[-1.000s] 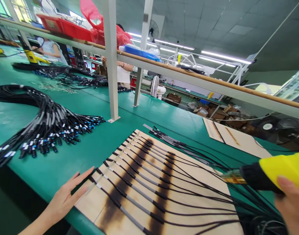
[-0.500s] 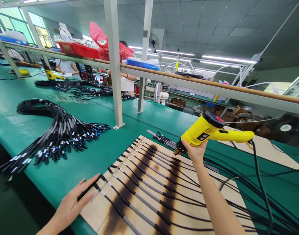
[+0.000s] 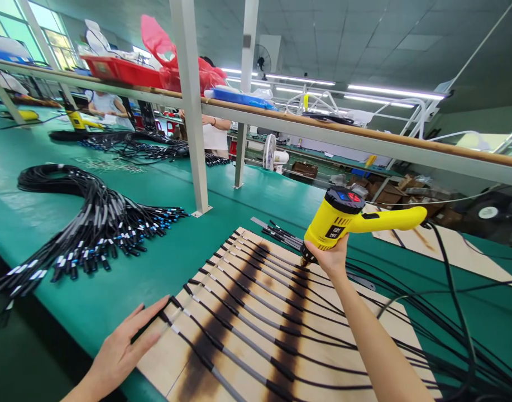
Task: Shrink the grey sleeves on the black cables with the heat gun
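Observation:
My right hand [image 3: 329, 259] is wrapped round the body of a yellow heat gun [image 3: 333, 223]. Its nozzle points down, close over the black-sleeved cables in a scorched strip of the wooden board [image 3: 155, 374]. Several black cables with grey sections [image 3: 249, 340] lie side by side across this board, their black ends along its left edge. At the near left corner, my left hand [image 3: 124, 346] has its fingers extended around a black cable end [image 3: 163, 316], which runs in between them; the exact contact is partly hidden.
A thick bundle of black cables [image 3: 92, 212] lies on the green table [image 3: 222, 195] at left. Metal posts [image 3: 192, 111] carry a shelf [image 3: 364, 137] with a red tray [image 3: 121, 70]. The gun's cord [image 3: 452, 285] trails right. Co-workers sit across the table.
My right hand has tilted the heat gun more upright and shifted it slightly left, bringing its nozzle lower over the cables. My left hand stays at the same cable end.

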